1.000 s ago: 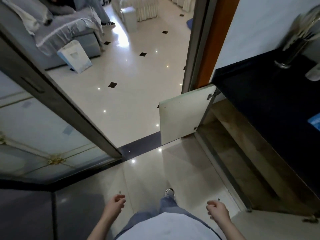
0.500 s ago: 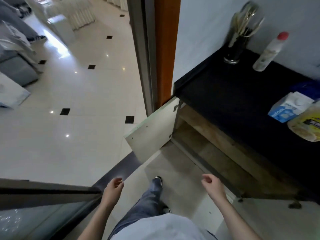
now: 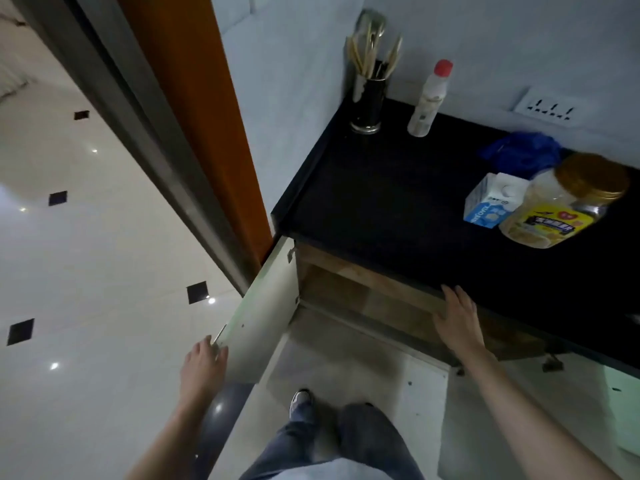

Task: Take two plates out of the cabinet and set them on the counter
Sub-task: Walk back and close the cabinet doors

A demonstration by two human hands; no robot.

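The cabinet (image 3: 367,289) under the black counter (image 3: 388,202) stands with both doors swung out. Its wooden inside shows, mostly hidden by the counter's overhang; I see no plates. My left hand (image 3: 204,362) touches the outer edge of the white left door (image 3: 263,317), fingers curled at the edge; whether it grips I cannot tell. My right hand (image 3: 457,317) is flat, fingers spread, reaching into the cabinet opening just below the counter's front edge, holding nothing.
On the counter stand a utensil holder (image 3: 369,102), a white bottle with red cap (image 3: 429,98), a small carton (image 3: 491,202), a yellow-labelled jar (image 3: 561,206) and a blue bag (image 3: 523,154). The right door (image 3: 446,410) hangs open. A glossy tiled floor (image 3: 86,271) lies left.
I have turned right and stepped closer to the cabinet. Both hands rose from my sides: the left to the left door's edge, the right into the opening.
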